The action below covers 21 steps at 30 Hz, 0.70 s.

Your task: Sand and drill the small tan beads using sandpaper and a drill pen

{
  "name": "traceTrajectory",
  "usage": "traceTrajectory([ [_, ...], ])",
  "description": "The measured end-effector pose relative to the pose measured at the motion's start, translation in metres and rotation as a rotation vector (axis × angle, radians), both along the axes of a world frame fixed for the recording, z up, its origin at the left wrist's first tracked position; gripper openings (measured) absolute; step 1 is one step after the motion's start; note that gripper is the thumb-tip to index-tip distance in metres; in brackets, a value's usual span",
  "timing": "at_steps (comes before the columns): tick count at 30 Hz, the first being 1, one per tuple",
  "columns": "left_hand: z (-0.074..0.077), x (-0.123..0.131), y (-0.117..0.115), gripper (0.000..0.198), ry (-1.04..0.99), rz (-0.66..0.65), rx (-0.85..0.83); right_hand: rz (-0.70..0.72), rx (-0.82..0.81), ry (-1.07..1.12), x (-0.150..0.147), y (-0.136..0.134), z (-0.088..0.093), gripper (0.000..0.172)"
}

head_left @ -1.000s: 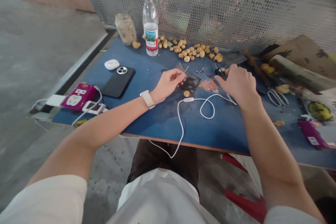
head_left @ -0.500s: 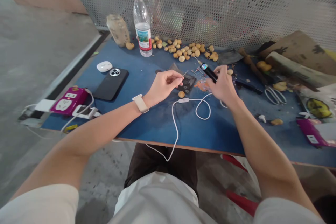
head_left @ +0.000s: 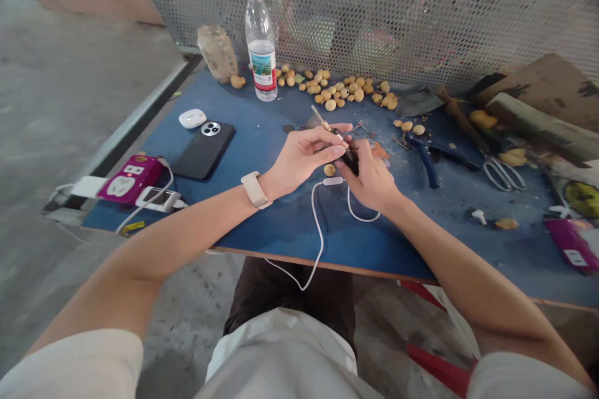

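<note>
Left hand [head_left: 302, 159], right hand [head_left: 369, 181] met; black tool [head_left: 350, 162] between fingers [head_left: 361, 151].

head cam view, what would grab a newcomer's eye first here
The left hand and right hand meet mid-table, holding a slim black tool over the blue-topped table. Behind them lies a scatter of small round yellow-brown fruits or seeds beside a clear plastic water bottle with a red cap.

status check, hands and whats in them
Left hand pinching a slim pale pick. Right hand gripping a black cylindrical tool. Round tan nut and white cable just below the hands.
</note>
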<state>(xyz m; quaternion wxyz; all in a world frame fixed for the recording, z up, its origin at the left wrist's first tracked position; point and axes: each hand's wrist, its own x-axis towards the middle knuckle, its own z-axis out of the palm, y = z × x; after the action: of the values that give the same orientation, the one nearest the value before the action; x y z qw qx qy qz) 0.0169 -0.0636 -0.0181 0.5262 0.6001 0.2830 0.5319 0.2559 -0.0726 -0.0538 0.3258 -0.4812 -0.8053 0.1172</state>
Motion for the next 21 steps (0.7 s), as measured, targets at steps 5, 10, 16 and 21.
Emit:
traceTrajectory([
  [5, -0.006, 0.001, -0.004, 0.018, 0.049, 0.089, 0.041, 0.004, 0.158, 0.088, -0.010, -0.015, 0.012, 0.056],
  [10, -0.009, 0.005, -0.013, 0.012, 0.230, 0.058, 0.258, -0.014, 0.216, 0.324, -0.020, -0.030, 0.026, 0.043],
  [16, -0.006, 0.010, -0.026, 0.015, 0.351, 0.041, 0.330, -0.084, 0.131, 0.450, -0.017, -0.026, 0.026, 0.052],
  [21, -0.017, 0.010, -0.016, 0.021, 0.201, 0.013, 0.226, -0.081, 0.094, 0.574, -0.008, -0.013, 0.027, 0.071],
])
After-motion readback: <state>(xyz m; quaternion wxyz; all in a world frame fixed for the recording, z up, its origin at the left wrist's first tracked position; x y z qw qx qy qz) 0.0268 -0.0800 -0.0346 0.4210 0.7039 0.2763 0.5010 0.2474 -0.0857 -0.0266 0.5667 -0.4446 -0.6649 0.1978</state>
